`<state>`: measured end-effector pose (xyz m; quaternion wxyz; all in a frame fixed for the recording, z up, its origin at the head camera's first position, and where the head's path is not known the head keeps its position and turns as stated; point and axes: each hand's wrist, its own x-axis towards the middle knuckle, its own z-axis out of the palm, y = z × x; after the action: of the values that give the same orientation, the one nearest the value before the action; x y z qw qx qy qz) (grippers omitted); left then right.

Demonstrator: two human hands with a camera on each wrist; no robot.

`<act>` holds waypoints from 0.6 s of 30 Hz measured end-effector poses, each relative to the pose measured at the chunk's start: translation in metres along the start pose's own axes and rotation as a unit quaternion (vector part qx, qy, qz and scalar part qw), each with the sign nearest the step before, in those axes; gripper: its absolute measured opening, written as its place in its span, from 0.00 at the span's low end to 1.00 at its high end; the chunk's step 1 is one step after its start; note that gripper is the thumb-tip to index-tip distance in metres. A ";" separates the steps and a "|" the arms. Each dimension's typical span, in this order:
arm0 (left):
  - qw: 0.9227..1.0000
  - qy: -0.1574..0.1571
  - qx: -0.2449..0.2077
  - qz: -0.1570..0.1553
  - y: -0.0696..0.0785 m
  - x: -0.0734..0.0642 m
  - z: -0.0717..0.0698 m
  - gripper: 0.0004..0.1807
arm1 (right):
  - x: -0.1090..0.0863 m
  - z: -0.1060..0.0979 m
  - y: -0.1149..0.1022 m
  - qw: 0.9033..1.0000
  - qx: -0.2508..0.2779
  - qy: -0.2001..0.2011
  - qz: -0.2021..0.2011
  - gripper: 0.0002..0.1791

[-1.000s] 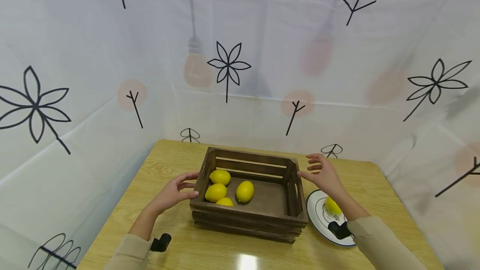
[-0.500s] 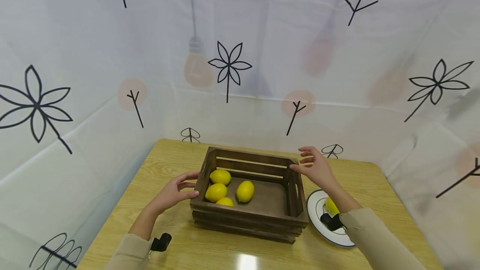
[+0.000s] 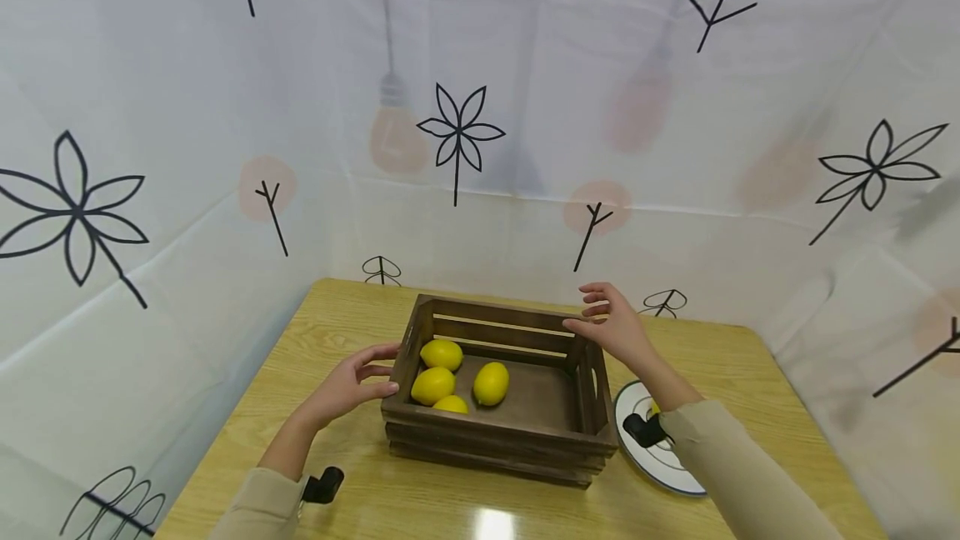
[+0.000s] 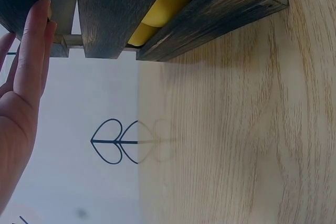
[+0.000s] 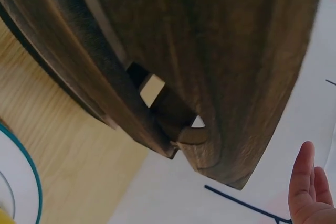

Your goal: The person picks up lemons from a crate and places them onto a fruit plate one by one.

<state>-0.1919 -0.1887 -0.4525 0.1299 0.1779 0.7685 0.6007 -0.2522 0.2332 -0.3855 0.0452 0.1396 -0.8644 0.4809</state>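
Head view: four lemons (image 3: 491, 383) sit inside a slatted crate (image 3: 487, 427) on a light wood surface (image 3: 405, 498), before white flower-printed cloth (image 3: 330, 65); left grip (image 3: 348, 383) unclenched against its left end, right grip (image 3: 617, 327) loose-fingered at its far right corner.

Head view forward-down, wrist views close at either side — crate (image 3: 495, 442) shared

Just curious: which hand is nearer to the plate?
Right. The right hand is beyond the plate, by the far right corner of the crate; the left hand is across the crate, at its left end.
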 end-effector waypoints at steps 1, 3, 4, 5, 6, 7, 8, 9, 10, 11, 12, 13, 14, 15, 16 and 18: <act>1.000 0.000 0.000 0.000 0.000 0.000 0.000 0.34 | 0.001 0.001 -0.001 1.000 -0.002 -0.001 0.001 0.34; 1.000 0.001 0.000 -0.001 -0.001 0.000 0.000 0.34 | 0.003 0.003 -0.004 1.000 -0.007 -0.003 0.005 0.34; 1.000 0.001 0.000 -0.001 -0.001 0.000 0.000 0.34 | 0.003 0.003 -0.006 1.000 -0.009 -0.004 0.007 0.35; 1.000 0.002 0.001 -0.001 -0.001 0.001 0.000 0.34 | 0.004 0.004 -0.007 1.000 -0.008 -0.005 0.008 0.35; 1.000 0.001 0.002 0.001 -0.002 0.001 0.000 0.34 | 0.005 0.005 -0.009 1.000 -0.006 -0.006 0.009 0.35; 1.000 0.001 0.002 0.002 -0.002 0.001 -0.001 0.34 | 0.006 0.006 -0.010 1.000 -0.004 -0.007 0.010 0.35; 1.000 0.001 0.002 0.002 -0.002 0.001 -0.001 0.34 | 0.006 0.007 -0.011 1.000 -0.002 -0.008 0.009 0.36; 1.000 0.001 0.002 0.003 -0.002 0.001 -0.001 0.34 | 0.007 0.007 -0.012 1.000 0.000 -0.010 0.008 0.36; 1.000 0.000 0.001 0.004 -0.002 0.001 0.000 0.34 | 0.008 0.008 -0.013 1.000 0.003 -0.010 0.007 0.35; 1.000 -0.001 0.000 0.005 -0.003 0.001 0.000 0.34 | 0.009 0.008 -0.013 1.000 0.005 -0.011 0.005 0.35; 1.000 -0.002 -0.001 0.007 -0.003 0.001 0.000 0.34 | 0.009 0.009 -0.013 1.000 0.004 -0.012 0.004 0.35; 1.000 -0.002 -0.002 0.005 -0.003 0.001 0.000 0.33 | 0.010 0.009 -0.014 1.000 0.003 -0.012 0.002 0.35; 1.000 -0.003 -0.003 0.007 -0.003 0.001 0.000 0.33 | 0.010 0.009 -0.014 1.000 0.002 -0.012 -0.001 0.34; 1.000 -0.003 -0.003 0.009 -0.004 0.001 0.000 0.33 | 0.011 0.009 -0.015 1.000 0.001 -0.011 -0.003 0.34; 1.000 -0.003 -0.002 0.011 -0.004 0.001 -0.001 0.33 | 0.012 0.009 -0.015 1.000 0.002 -0.009 -0.006 0.33; 1.000 -0.002 0.000 0.013 -0.005 0.001 -0.001 0.33 | 0.014 0.008 -0.017 1.000 0.002 -0.006 -0.011 0.33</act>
<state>-0.1935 -0.1897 -0.4568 0.1236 0.1897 0.7657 0.6021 -0.2604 0.2148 -0.3728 0.0446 0.1522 -0.8623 0.4810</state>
